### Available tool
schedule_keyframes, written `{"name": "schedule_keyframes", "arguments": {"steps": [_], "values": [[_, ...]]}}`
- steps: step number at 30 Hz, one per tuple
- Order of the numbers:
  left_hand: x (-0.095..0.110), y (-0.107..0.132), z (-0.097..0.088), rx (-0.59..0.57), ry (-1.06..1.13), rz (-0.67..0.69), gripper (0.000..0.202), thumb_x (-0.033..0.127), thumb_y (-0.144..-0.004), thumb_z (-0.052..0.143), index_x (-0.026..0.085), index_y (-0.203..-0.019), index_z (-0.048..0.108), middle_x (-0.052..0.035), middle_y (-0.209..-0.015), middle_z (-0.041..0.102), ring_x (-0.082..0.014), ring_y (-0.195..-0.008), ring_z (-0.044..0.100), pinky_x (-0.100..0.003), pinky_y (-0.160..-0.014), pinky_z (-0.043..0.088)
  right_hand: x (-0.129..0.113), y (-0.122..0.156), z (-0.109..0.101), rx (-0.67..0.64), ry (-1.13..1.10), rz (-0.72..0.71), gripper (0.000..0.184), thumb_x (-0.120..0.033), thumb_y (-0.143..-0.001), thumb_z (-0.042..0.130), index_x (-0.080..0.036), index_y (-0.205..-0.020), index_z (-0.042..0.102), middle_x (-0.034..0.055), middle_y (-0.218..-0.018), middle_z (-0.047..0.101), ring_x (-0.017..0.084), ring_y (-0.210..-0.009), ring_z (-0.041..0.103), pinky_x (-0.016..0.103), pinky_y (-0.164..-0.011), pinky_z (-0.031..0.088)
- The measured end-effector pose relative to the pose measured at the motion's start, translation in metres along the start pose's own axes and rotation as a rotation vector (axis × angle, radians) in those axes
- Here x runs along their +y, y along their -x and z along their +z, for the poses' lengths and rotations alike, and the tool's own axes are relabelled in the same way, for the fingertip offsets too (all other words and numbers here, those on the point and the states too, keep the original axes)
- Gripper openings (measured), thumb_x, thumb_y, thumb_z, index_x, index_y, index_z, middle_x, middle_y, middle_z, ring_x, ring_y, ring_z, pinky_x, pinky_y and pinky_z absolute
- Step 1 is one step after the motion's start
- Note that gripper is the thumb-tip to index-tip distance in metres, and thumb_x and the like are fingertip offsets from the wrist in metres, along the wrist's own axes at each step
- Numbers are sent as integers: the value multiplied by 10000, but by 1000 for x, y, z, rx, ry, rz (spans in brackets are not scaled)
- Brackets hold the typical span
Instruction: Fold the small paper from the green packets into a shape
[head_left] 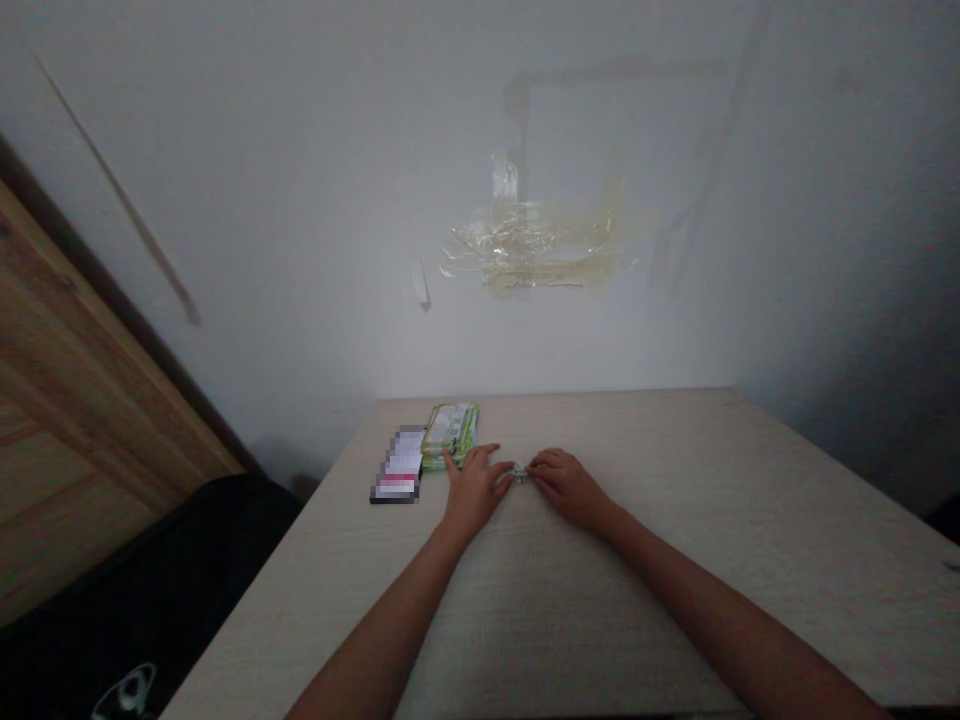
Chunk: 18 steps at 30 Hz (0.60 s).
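Note:
Between my two hands, low over the table, is a small whitish-green piece (pixel 520 473), too small to name. My left hand (pixel 474 490) pinches its left side between thumb and finger, while the other fingers spread up and outward. From the right, the closed fingertips of my right hand (pixel 567 487) grip the opposite side. Just beyond my left hand lies a green-and-white packet (pixel 450 430), partly covered by the fingers. Left of that packet is a dark-edged phone (pixel 399 465) lying flat, its screen blurred into blocks.
The pale wood-grain table (pixel 675 440) meets a grey-white wall (pixel 315 200) at its far edge. Crinkled clear tape (pixel 540 245) sticks to the wall. Left of the table are a wooden panel (pixel 67 330) and a black cloth-like thing (pixel 172 570).

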<state>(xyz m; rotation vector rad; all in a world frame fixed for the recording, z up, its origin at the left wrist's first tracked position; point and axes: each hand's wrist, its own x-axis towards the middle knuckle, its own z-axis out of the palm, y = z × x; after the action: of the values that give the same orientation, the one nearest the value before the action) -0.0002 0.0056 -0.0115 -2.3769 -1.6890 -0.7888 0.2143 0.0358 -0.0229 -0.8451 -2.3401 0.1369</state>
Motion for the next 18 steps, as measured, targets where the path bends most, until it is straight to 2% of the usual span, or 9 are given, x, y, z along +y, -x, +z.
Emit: {"name": "schedule_keyframes", "arguments": {"steps": [3, 6, 12, 18], "values": [[0, 0, -4, -1, 36, 40, 176, 387, -880, 572, 365, -986, 710, -15, -1267, 602, -247, -1237, 477, -709, -1085, -76, -1, 1, -1, 1, 16, 6, 249, -201, -930, 511, -209, -1108, 685, 82, -1042, 666, 210, -1042, 563, 391, -945, 444], [0, 0, -4, -18, 44, 51, 153, 379, -864, 593, 371, -951, 718, 3, -1231, 625, -257, -1246, 469, -718, -1082, -69, -3, 1, -3, 8, 13, 4, 257, -196, -926, 512, -206, -1123, 677, 87, -1047, 661, 209, -1029, 567, 388, -932, 450], [-1, 2, -2, -16, -3, 26, 183, 381, -851, 605, 389, -1003, 707, -4, -1281, 603, -292, -1276, 432, -748, -1062, -61, -8, 1, -8, 35, -10, -49, 243, -154, -910, 511, -198, -1075, 685, 81, -1052, 674, 200, -1034, 571, 379, -948, 441], [-1, 0, -5, -97, 91, 91, 247, 381, -897, 537, 347, -1108, 662, -11, -1219, 643, -223, -1221, 484, -684, -1106, -48, -8, 1, -7, 1, 18, -55, 251, -164, -898, 533, -212, -1096, 679, 67, -1049, 697, 209, -1065, 573, 401, -982, 418]]}}
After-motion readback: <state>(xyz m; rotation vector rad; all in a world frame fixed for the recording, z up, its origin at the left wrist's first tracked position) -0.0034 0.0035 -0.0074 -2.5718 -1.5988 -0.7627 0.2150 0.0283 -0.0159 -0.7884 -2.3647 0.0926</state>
